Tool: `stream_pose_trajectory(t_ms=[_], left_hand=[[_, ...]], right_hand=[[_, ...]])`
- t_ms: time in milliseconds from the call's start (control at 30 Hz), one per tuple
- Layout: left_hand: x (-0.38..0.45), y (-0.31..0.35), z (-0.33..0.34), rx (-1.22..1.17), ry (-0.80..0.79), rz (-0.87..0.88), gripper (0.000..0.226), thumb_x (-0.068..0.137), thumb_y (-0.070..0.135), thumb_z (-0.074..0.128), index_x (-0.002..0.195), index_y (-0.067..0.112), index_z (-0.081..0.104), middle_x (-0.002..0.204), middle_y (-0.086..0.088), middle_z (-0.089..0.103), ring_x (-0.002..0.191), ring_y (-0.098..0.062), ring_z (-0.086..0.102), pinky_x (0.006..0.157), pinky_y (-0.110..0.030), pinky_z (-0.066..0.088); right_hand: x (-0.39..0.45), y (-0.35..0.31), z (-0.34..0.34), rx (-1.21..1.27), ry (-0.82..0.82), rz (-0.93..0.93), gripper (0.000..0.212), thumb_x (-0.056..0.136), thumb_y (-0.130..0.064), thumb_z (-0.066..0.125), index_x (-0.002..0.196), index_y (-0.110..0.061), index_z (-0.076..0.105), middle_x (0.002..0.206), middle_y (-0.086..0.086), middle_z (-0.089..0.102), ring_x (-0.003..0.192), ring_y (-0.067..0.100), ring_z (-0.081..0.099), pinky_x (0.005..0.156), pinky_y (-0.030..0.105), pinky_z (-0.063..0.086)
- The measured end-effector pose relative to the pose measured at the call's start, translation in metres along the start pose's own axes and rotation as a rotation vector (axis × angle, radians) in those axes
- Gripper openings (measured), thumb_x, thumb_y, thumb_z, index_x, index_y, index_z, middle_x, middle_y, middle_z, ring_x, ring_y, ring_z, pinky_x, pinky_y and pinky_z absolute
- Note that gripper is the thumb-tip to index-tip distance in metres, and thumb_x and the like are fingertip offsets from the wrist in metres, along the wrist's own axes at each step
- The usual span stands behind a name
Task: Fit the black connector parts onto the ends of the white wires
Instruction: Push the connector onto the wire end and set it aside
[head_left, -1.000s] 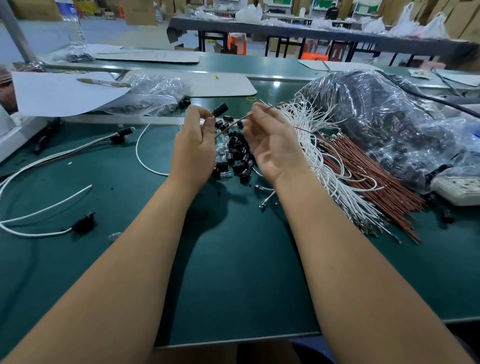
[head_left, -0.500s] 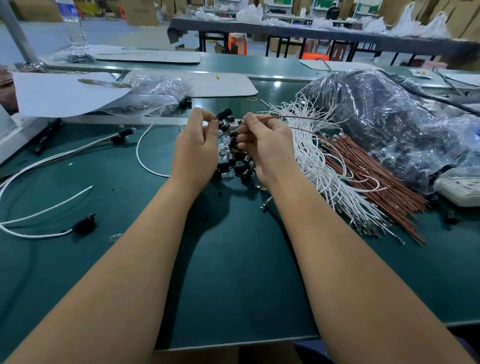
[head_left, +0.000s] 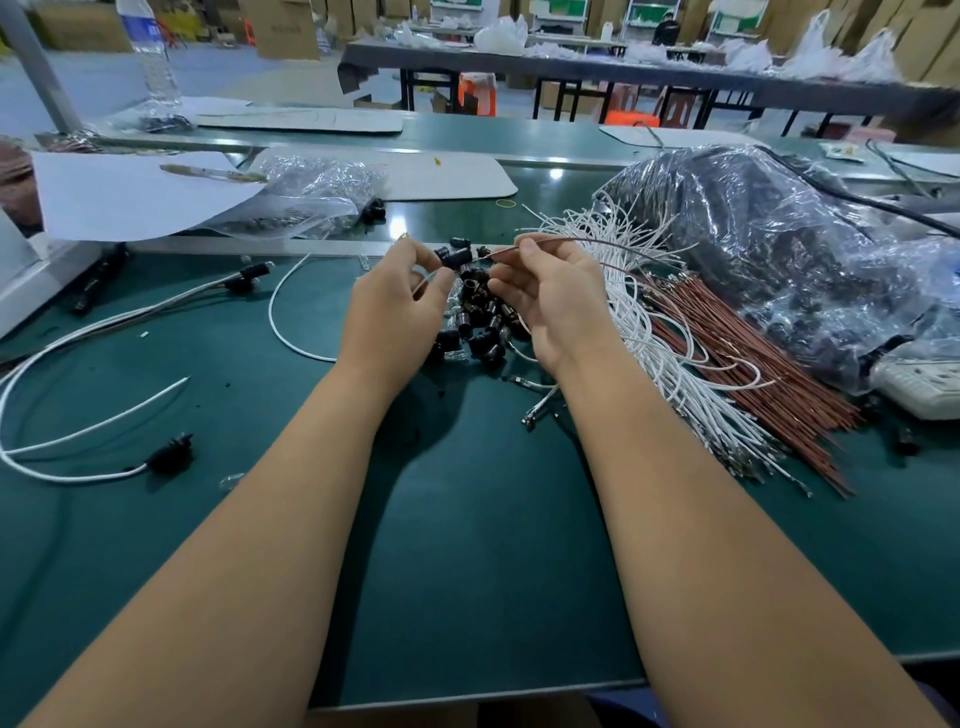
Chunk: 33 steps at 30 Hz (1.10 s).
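On the near left of the green table (head_left: 467, 571), a finished white wire with a black plug (head_left: 169, 456) lies curved. Farther in, at the centre, the left hand (head_left: 395, 306) pinches a black connector (head_left: 458, 256) between thumb and fingertips, above the pile of black connector parts (head_left: 480, 322). Just right of it, the right hand (head_left: 558, 301) pinches a thin brownish wire (head_left: 571, 241), its tip close to the connector. To the right, the bundle of white wires (head_left: 644, 332) fans out beside reddish-brown wires (head_left: 753, 374). Beyond them sits a crumpled plastic bag (head_left: 779, 244).
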<state>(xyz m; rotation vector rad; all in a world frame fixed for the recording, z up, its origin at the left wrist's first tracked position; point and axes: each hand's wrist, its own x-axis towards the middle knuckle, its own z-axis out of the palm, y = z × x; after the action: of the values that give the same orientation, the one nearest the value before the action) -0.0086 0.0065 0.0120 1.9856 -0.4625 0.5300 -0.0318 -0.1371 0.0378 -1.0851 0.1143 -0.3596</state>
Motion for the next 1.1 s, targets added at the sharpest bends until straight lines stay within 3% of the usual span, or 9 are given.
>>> stream_pose_trajectory(t_ms=[100,233,567,667,767,933,1100], left_hand=[[0.0,-0.003,0.001,0.002,-0.019,-0.003,0.013,0.095,0.028,0.056,0.09,0.016,0.058,0.063,-0.015,0.06,0.06,-0.029,0.054,0.062,-0.038,0.046],[0.002,-0.003,0.001,-0.037,-0.048,-0.037,0.017,0.096,0.028,0.055,0.084,0.017,0.061,0.065,-0.021,0.057,0.052,-0.016,0.039,0.052,-0.03,0.035],[-0.002,0.003,-0.002,-0.059,-0.119,-0.062,0.023,0.098,0.027,0.05,0.077,0.019,0.057,0.07,-0.025,0.057,0.055,-0.016,0.04,0.053,-0.028,0.031],[-0.002,0.005,-0.002,-0.082,-0.122,-0.071,0.027,0.098,0.023,0.049,0.077,0.008,0.057,0.067,-0.02,0.057,0.052,-0.01,0.038,0.052,-0.025,0.032],[0.0,0.007,-0.004,-0.132,-0.128,-0.103,0.035,0.096,0.021,0.05,0.07,-0.001,0.055,0.053,0.001,0.049,0.047,-0.003,0.035,0.049,-0.018,0.03],[0.003,0.01,-0.009,-0.337,-0.189,-0.239,0.048,0.094,0.018,0.047,0.047,0.023,0.052,0.068,-0.019,0.052,0.054,-0.015,0.034,0.054,-0.028,0.03],[0.004,0.012,-0.009,-0.424,-0.232,-0.262,0.038,0.096,0.015,0.045,0.058,0.015,0.046,0.055,0.0,0.057,0.045,-0.009,0.032,0.046,-0.019,0.027]], right_hand=[[0.001,-0.001,-0.001,0.009,-0.004,-0.026,0.012,0.098,-0.001,0.047,0.09,-0.006,0.055,0.075,0.011,0.067,0.057,0.016,0.062,0.054,0.025,0.054],[0.0,-0.003,0.0,0.025,0.012,-0.069,0.014,0.098,-0.001,0.047,0.088,-0.007,0.055,0.074,0.01,0.067,0.053,0.015,0.061,0.052,0.024,0.053],[0.002,-0.003,-0.002,-0.179,0.022,-0.156,0.016,0.097,0.0,0.048,0.086,-0.007,0.058,0.073,0.009,0.065,0.056,0.015,0.059,0.054,0.026,0.052],[0.002,-0.002,-0.002,-0.267,0.001,-0.207,0.018,0.096,0.003,0.047,0.086,-0.008,0.057,0.072,0.006,0.065,0.055,0.014,0.06,0.053,0.026,0.052],[0.0,-0.001,-0.002,-0.38,-0.045,-0.247,0.018,0.096,0.004,0.046,0.087,-0.009,0.055,0.07,0.003,0.063,0.055,0.013,0.059,0.053,0.027,0.054],[-0.002,-0.001,0.0,-0.454,-0.083,-0.271,0.017,0.096,0.004,0.046,0.087,-0.008,0.055,0.07,0.005,0.062,0.054,0.01,0.059,0.052,0.025,0.053],[-0.004,-0.002,0.002,-0.385,-0.082,-0.239,0.017,0.096,0.004,0.047,0.087,-0.008,0.055,0.069,0.003,0.063,0.054,0.012,0.059,0.052,0.026,0.053]])
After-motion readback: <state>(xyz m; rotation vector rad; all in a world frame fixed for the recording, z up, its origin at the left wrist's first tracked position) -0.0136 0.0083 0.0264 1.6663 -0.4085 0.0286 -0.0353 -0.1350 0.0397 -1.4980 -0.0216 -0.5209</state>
